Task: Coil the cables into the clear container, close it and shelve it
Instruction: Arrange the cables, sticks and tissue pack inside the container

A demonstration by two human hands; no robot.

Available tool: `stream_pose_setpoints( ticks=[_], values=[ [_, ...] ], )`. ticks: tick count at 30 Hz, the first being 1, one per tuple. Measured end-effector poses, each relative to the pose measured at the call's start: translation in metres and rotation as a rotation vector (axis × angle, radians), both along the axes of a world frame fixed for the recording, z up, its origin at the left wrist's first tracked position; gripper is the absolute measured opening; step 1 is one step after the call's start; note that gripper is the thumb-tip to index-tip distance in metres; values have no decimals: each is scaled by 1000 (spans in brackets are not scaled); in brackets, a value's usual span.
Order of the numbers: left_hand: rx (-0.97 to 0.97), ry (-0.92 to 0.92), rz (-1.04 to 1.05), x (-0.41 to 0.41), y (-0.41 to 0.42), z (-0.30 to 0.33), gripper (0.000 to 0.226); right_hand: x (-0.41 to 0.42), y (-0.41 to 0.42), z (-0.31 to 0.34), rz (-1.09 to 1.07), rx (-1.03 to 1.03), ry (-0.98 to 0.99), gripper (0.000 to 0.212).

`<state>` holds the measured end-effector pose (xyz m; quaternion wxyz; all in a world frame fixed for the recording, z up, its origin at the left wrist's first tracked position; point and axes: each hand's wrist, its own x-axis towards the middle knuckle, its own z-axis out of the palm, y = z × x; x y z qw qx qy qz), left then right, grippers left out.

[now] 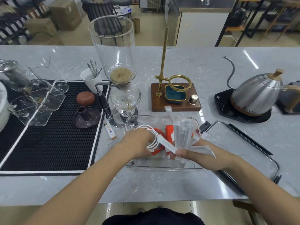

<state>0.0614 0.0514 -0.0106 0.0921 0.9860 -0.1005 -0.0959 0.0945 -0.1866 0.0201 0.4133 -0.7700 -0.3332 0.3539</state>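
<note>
You are working low in the frame's centre, over the clear container (162, 166). Your left hand (138, 143) is gripping a coiled white cable (153, 137); your right hand (199, 154) is pinching a fan of white packets (182, 135). An orange cable (158, 132) is lying inside. You appear mid-coiling; next, lower the coil in, then reach for the lid (240, 148) at right.

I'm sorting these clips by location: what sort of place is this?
Probably a café or coffee shop counter: a siphon coffee maker, a gooseneck kettle on its base and a brass pour-over stand stand on a marble counter, with stacked cardboard boxes behind.
</note>
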Motion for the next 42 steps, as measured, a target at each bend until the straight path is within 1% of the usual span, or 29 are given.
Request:
stream_pose_setpoints(
  ticks=[2, 5, 7, 9, 10, 13, 15, 18, 20, 22, 24, 27, 28, 29, 30, 31, 32, 33, 34, 35, 36, 37, 39, 40, 42],
  values=[
    [14, 8, 14, -3, -1, -1, 27, -2, 2, -1, -43, 1, 46, 37],
    [59, 57, 43, -3, -2, 0, 22, -2, 3, -4, -158, -26, 123, 39],
    [87, 72, 65, -1, -4, 1, 20, -1, 5, -8, -232, 55, 157, 37],
    [106, 83, 77, 0, -6, 0, 15, -2, 10, -11, -285, 123, 147, 37],
    [115, 90, 86, 0, -7, 0, 16, -2, 14, -12, -291, 150, 122, 38],
    [123, 84, 101, 0, -6, -5, 30, -8, 31, -12, -341, 244, 61, 41],
    [117, 74, 96, -1, -5, -7, 37, -10, 42, -13, -430, 306, 82, 41],
    [45, 61, 66, -1, -3, -9, 48, -11, 56, -15, -591, 397, 113, 40],
    [9, 80, 52, -2, -3, -6, 54, -10, 63, -15, -651, 471, 142, 39],
    [17, 94, 32, -4, -3, -3, 51, -9, 66, -17, -648, 470, 125, 41],
    [-10, 127, 27, -6, -2, 1, 41, -9, 69, -18, -620, 458, 107, 40],
    [-196, 138, 81, -4, 2, 4, 12, -9, 74, -21, -609, 496, 179, 32],
    [-265, 109, 124, -3, 4, 4, 11, -9, 76, -22, -611, 500, 200, 31],
    [-354, 68, 181, -4, 4, 8, 17, -9, 78, -23, -610, 517, 230, 30],
    [-486, 27, 244, -5, 4, 13, 22, -9, 80, -24, -610, 534, 256, 30],
    [-668, 14, 302, -6, 3, 19, 27, -8, 82, -25, -609, 541, 272, 30],
    [-887, 53, 341, -10, 1, 27, 31, -8, 83, -24, -601, 530, 260, 28],
    [-1107, 136, 337, -13, -2, 34, 30, -7, 86, -25, -585, 514, 241, 27],
    [-1288, 213, 299, -16, -3, 39, 29, -7, 88, -24, -564, 487, 216, 26],
    [-1398, 258, 265, -19, -4, 41, 32, -8, 91, -23, -539, 471, 208, 24],
    [-1424, 261, 248, -21, -4, 42, 39, -9, 94, -21, -503, 464, 213, 20],
    [-1404, 228, 249, -23, -4, 41, 47, -10, 97, -20, -450, 457, 213, 18],
    [-1301, 115, 301, -25, -5, 38, 57, -13, 101, -18, -330, 409, 163, 20],
    [-1239, 65, 340, -25, -6, 36, 56, -15, 103, -18, -273, 365, 127, 18],
    [-1119, -9, 406, -25, -9, 31, 45, -17, 106, -19, -211, 295, 62, 25]
  ],
)
